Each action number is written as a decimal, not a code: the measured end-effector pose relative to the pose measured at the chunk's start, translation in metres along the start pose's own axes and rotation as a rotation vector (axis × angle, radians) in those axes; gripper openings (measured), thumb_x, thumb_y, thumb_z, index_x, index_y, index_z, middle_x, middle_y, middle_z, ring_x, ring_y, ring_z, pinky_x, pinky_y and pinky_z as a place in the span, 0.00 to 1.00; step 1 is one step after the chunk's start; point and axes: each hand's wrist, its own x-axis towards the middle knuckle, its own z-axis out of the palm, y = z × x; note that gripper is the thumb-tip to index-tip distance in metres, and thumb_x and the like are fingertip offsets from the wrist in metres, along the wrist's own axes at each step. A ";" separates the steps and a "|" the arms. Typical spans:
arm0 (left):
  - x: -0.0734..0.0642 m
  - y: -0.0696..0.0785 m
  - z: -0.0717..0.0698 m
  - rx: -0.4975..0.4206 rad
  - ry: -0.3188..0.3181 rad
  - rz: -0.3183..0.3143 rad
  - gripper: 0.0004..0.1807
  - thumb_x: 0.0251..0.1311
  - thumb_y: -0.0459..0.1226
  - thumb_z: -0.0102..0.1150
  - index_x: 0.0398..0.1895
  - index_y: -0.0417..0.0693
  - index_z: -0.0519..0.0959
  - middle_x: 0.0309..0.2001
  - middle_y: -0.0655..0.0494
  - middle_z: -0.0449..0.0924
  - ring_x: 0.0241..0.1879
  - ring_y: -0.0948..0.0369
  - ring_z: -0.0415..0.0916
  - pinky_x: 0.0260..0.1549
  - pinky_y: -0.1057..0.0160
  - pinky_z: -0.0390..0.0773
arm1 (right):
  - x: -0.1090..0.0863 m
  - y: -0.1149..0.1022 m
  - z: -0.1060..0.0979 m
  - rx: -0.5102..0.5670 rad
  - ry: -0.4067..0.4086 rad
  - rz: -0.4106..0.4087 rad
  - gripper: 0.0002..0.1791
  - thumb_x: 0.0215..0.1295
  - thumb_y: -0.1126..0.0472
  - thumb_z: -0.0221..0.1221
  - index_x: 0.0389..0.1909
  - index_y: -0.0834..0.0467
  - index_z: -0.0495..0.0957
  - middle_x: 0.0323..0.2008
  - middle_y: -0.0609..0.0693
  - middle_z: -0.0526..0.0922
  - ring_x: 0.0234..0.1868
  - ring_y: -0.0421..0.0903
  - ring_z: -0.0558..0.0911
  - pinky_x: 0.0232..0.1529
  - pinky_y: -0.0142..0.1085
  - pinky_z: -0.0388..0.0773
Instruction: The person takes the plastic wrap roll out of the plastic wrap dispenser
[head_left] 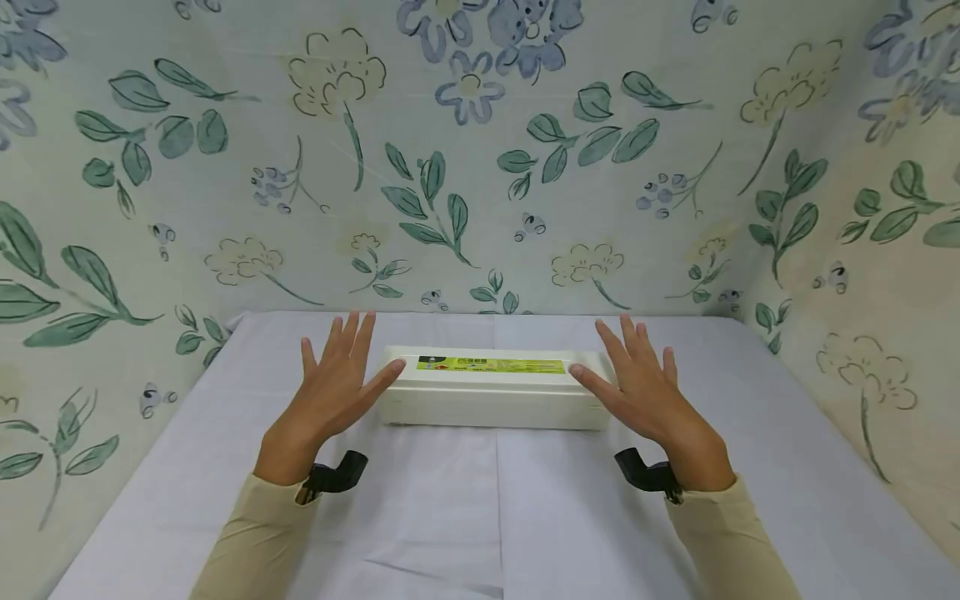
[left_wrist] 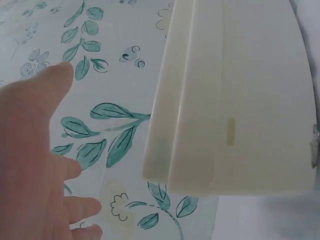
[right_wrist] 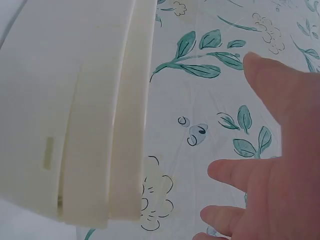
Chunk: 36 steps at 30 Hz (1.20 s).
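A long cream-white plastic box (head_left: 495, 408) with a yellow-green label (head_left: 491, 365) along its lid lies across the white-covered table. My left hand (head_left: 330, 392) is spread at the box's left end, its thumb overlapping the lid's edge in the head view. At the opposite end my right hand (head_left: 641, 387) mirrors it, fingers spread and thumb over the lid corner. Both wrist views show a gap between the fingers and the box: the left hand (left_wrist: 40, 150) beside one end of the box (left_wrist: 240, 100), the right hand (right_wrist: 270, 160) beside the other end (right_wrist: 85, 125). Neither hand holds anything.
A white cloth (head_left: 435, 517) with fold creases covers the table. Behind it and on both sides hangs a floral curtain (head_left: 480, 208) with green leaves and blue flowers. Black wrist cameras (head_left: 337, 473) sit on both wrists below beige sleeves.
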 end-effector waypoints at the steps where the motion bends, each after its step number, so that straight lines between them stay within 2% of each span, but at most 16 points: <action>1: 0.001 0.000 0.001 -0.002 -0.003 0.001 0.51 0.63 0.69 0.34 0.78 0.51 0.34 0.77 0.46 0.30 0.74 0.46 0.24 0.61 0.31 0.22 | 0.001 0.000 0.001 0.001 -0.003 -0.002 0.50 0.65 0.28 0.44 0.77 0.52 0.40 0.76 0.57 0.28 0.74 0.60 0.27 0.63 0.68 0.22; 8: 0.004 -0.002 0.010 -0.059 -0.011 0.009 0.50 0.63 0.69 0.35 0.78 0.51 0.35 0.77 0.45 0.34 0.75 0.45 0.30 0.63 0.31 0.28 | 0.007 -0.003 0.008 0.009 -0.013 -0.012 0.50 0.64 0.28 0.44 0.77 0.54 0.42 0.76 0.58 0.31 0.74 0.60 0.29 0.64 0.67 0.25; 15: 0.007 -0.010 0.020 -0.185 -0.029 0.026 0.49 0.64 0.68 0.36 0.78 0.52 0.38 0.77 0.49 0.37 0.75 0.48 0.38 0.67 0.37 0.44 | 0.017 -0.005 0.017 0.000 -0.028 -0.033 0.50 0.64 0.27 0.44 0.77 0.54 0.44 0.76 0.60 0.34 0.75 0.59 0.32 0.65 0.66 0.27; 20: 0.008 -0.015 0.026 -0.248 -0.034 0.022 0.49 0.62 0.68 0.38 0.78 0.54 0.39 0.77 0.50 0.39 0.74 0.49 0.41 0.66 0.39 0.50 | 0.023 -0.011 0.019 -0.009 -0.043 -0.050 0.50 0.63 0.26 0.44 0.76 0.54 0.47 0.76 0.61 0.38 0.75 0.60 0.35 0.65 0.66 0.28; 29: 0.011 -0.020 0.042 -0.342 0.022 0.000 0.48 0.61 0.66 0.47 0.77 0.56 0.45 0.76 0.50 0.46 0.73 0.48 0.47 0.64 0.38 0.55 | 0.033 -0.019 0.025 -0.019 -0.070 -0.097 0.50 0.62 0.26 0.44 0.76 0.54 0.50 0.75 0.61 0.43 0.75 0.61 0.40 0.67 0.64 0.30; 33: 0.012 -0.022 0.049 -0.452 0.064 0.014 0.46 0.61 0.61 0.53 0.76 0.54 0.48 0.75 0.48 0.50 0.72 0.48 0.51 0.62 0.41 0.62 | 0.036 -0.024 0.029 -0.014 -0.075 -0.118 0.50 0.62 0.26 0.45 0.75 0.54 0.51 0.75 0.61 0.45 0.74 0.62 0.43 0.67 0.65 0.31; 36: 0.014 -0.024 0.056 -0.556 0.117 0.029 0.44 0.62 0.56 0.55 0.76 0.52 0.49 0.74 0.48 0.52 0.72 0.49 0.53 0.61 0.43 0.64 | 0.039 -0.028 0.032 -0.017 -0.073 -0.132 0.50 0.61 0.25 0.45 0.75 0.54 0.52 0.75 0.61 0.47 0.74 0.62 0.44 0.67 0.64 0.32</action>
